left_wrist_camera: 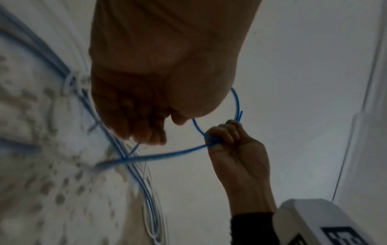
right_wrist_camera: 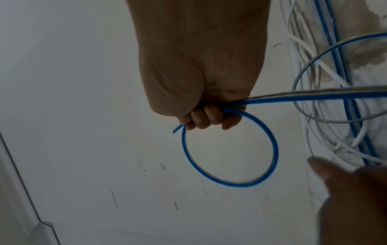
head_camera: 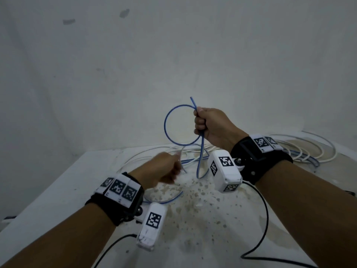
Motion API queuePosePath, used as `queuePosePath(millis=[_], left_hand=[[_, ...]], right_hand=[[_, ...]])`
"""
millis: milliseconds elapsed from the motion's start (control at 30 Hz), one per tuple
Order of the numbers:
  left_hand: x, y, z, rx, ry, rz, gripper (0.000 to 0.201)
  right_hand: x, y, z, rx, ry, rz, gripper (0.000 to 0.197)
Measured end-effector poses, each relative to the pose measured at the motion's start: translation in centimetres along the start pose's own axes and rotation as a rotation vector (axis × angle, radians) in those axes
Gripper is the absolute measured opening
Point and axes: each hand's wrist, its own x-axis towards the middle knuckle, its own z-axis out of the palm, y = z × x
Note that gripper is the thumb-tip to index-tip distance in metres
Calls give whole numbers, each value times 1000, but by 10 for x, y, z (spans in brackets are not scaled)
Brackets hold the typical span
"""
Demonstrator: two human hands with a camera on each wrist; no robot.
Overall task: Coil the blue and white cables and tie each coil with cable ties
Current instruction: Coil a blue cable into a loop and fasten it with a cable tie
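Note:
My right hand (head_camera: 202, 122) is raised over the table and grips the blue cable (head_camera: 164, 122), which forms one round loop to the left of the fist, its short free end poking up above the knuckles. The right wrist view shows that loop (right_wrist_camera: 274, 149) hanging from the curled fingers (right_wrist_camera: 201, 116). From the fist the cable drops to the table and trails toward my left hand (head_camera: 166, 170). That hand is lower, blurred, with fingers curled (left_wrist_camera: 142, 126) close to a blue strand; whether it holds the strand is unclear. The white cable (head_camera: 326, 149) lies in loose loops at the back right.
The white table (head_camera: 58, 190) has a speckled, stained middle and butts against a pale wall. Loose blue and white strands (right_wrist_camera: 301, 49) are tangled across the table's back. Black cords (head_camera: 264, 209) from the wrist cameras trail over the front right.

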Motion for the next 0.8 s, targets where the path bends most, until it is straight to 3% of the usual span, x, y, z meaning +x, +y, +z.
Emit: queuePosePath(millis=[100, 200, 233, 300, 367, 433, 533, 667, 800], left_hand=[[-6, 7, 29, -164, -366, -108, 75], [1, 24, 48, -530, -430, -161, 85], [2, 31, 53, -696, -400, -166, 79], [1, 46, 61, -928, -163, -94, 52], [5, 55, 60, -996, 73, 0, 28], [11, 56, 55, -1092, 174, 20, 20], [15, 52, 55, -994, 219, 31, 11], [17, 48, 55, -643, 262, 199, 21], [24, 43, 30, -365, 404, 342, 27]], right_hand=[[-3, -6, -2, 87, 60, -49, 31], [-8, -10, -7, 137, 125, -74, 32], [-10, -10, -10, 144, 142, -80, 33], [-14, -10, -16, 137, 181, -81, 33], [-17, -10, -26, 114, 223, -82, 34], [-20, -12, -37, 97, 259, -88, 34], [-22, -15, -47, 105, 287, -92, 34], [-19, -11, -43, 109, 270, -87, 34], [-16, 3, -31, 133, 180, -53, 34]])
